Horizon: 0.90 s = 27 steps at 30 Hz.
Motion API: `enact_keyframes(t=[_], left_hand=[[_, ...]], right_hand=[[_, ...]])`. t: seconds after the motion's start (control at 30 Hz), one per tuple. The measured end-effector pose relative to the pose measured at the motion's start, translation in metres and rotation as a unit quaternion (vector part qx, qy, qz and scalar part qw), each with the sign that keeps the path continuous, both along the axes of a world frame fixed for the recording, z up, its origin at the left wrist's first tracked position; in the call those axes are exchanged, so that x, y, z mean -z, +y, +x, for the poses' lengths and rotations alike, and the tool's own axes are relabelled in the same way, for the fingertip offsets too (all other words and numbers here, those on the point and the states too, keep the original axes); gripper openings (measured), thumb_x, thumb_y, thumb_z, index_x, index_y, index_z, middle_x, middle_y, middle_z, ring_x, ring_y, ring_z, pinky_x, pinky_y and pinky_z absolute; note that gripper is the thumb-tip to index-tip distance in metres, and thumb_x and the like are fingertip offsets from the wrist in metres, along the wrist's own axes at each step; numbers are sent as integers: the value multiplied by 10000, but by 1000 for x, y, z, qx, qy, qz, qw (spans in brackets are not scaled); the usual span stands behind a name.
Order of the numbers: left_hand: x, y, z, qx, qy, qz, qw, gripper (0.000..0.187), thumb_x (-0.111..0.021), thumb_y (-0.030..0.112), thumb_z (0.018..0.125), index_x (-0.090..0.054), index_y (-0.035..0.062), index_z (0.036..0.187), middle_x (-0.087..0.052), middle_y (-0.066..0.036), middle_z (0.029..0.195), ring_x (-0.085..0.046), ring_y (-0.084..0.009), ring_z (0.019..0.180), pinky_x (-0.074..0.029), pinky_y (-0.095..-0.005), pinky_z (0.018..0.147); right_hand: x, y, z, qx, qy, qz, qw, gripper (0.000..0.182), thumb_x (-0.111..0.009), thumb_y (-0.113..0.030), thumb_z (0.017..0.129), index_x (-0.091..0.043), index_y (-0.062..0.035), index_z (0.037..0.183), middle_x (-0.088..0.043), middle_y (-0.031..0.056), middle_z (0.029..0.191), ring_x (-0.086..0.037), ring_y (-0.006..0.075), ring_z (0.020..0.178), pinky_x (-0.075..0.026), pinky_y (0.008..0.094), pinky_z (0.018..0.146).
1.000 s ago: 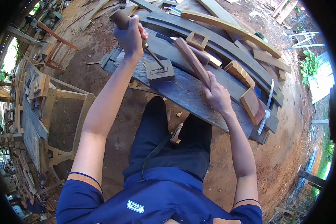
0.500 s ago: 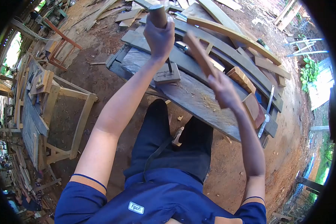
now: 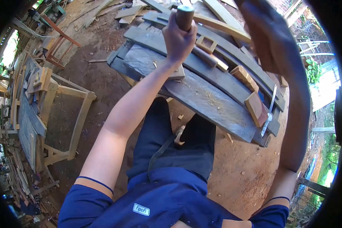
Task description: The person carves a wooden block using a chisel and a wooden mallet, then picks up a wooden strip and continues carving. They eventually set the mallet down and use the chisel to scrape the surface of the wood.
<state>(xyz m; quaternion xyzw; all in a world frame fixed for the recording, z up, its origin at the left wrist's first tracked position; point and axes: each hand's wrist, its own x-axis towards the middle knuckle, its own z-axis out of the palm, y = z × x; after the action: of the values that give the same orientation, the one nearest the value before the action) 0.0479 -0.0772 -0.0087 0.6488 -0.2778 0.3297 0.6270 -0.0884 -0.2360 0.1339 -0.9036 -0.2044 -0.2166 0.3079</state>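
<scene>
My left hand [image 3: 178, 41] is wrapped around the thick round handle of a chisel [image 3: 185, 19], held upright over the bench. Its blade is hidden behind my hand and forearm. Below it, a small wooden block [image 3: 178, 73] lies on the grey bench top [image 3: 205, 100], mostly covered by my forearm. My right hand [image 3: 273, 41] is raised high at the upper right, close to the camera and blurred. Its fingers close around a brown wooden bar, which is largely hidden by the hand.
Wood chips lie on the bench. Behind them are a dark cylindrical handle [image 3: 204, 57], a hollowed wooden piece [image 3: 206, 44], a wooden block [image 3: 245, 78], a reddish-sided block [image 3: 256, 109] and a metal square [image 3: 269, 114]. Another workbench [image 3: 36, 114] stands left, near a chair frame [image 3: 60, 40].
My right hand has swung up and to the right, away from the chisel, with the wooden bar. My left hand and the chisel handle appear slightly further right and lower.
</scene>
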Motion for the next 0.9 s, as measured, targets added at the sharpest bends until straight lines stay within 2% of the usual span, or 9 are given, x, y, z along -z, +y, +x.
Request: enact_keyframes(t=[0.07, 0.1, 0.13, 0.17, 0.27, 0.3, 0.33, 0.53, 0.9], left_hand=[[-4, -2, -6, 7, 4, -14, 1000, 230, -688, 130, 762, -544, 38, 917, -639, -176, 725, -681, -358, 713, -523, -402, 628], [-3, -1, -7, 8, -6, -22, 1000, 227, -689, 133, 766, -549, 40, 919, -638, -174, 722, -683, -355, 716, -522, -396, 627], [-4, -2, -7, 15, -19, -31, 999, 224, -689, 136, 769, -554, 41, 921, -638, -172, 719, -685, -352, 718, -521, -390, 625], [-5, -1, -5, 11, -29, -40, 999, 228, -685, 132, 769, -561, 37, 935, -641, -162, 717, -697, -309, 714, -520, -376, 627], [14, 12, 26, 34, 81, -88, 992, 244, -662, 101, 764, -558, 20, 970, -600, -77, 694, -624, -195, 557, -504, -332, 557], [6, 22, 24, 46, 129, -146, 980, 220, -647, 65, 773, -506, 24, 937, -552, -27, 640, -518, -91, 418, -410, -232, 339], [-3, 34, 22, 97, 205, -228, 947, 193, -626, 45, 780, -475, 29, 901, -518, -5, 577, -484, -99, 367, -394, -245, 309], [17, 87, 48, 57, 359, -421, 831, 195, -599, 77, 808, -420, 77, 731, -477, -17, 553, -451, -108, 388, -404, -280, 373], [-10, 44, 20, 213, 249, -234, 915, 157, -584, 19, 824, -450, 73, 763, -470, -27, 567, -446, -113, 397, -371, -281, 390]], right_hand=[[7, -9, 15, 25, -290, -359, 887, 568, -598, -379, 936, -473, -26, 1364, -644, 142, 972, -550, 131, 582, -464, 241, 501], [8, 16, 0, 82, -63, -189, 977, 532, -589, -321, 937, -467, -29, 1364, -639, 192, 1035, -586, 221, 785, -469, 308, 692], [9, 41, -17, 133, 167, 0, 977, 500, -580, -263, 937, -460, -31, 1364, -635, 242, 1097, -623, 311, 988, -474, 375, 883], [11, 34, -18, 156, 172, -13, 973, 594, -559, -410, 926, -453, -16, 1358, -636, 244, 1096, -620, 299, 1011, -460, 377, 915], [44, 27, -24, 166, 241, 166, 942, 580, -546, -357, 934, -415, -16, 1385, -628, 144, 890, -630, 193, 721, -509, 339, 622], [64, 25, -28, 167, 262, 199, 929, 567, -541, -354, 935, -413, -37, 1388, -606, 117, 839, -602, 160, 667, -488, 319, 564], [87, 24, -33, 167, 282, 233, 916, 555, -535, -351, 936, -411, -57, 1391, -584, 90, 787, -575, 127, 614, -467, 299, 506], [211, 14, -65, 251, 333, 50, 908, 561, -517, -389, 934, -356, -192, 1433, -625, 270, 1145, -593, 441, 1092, -456, 491, 916], [222, 10, -67, 263, 349, 65, 897, 549, -514, -389, 929, -359, -185, 1414, -654, 259, 1074, -626, 450, 997, -476, 507, 881]])
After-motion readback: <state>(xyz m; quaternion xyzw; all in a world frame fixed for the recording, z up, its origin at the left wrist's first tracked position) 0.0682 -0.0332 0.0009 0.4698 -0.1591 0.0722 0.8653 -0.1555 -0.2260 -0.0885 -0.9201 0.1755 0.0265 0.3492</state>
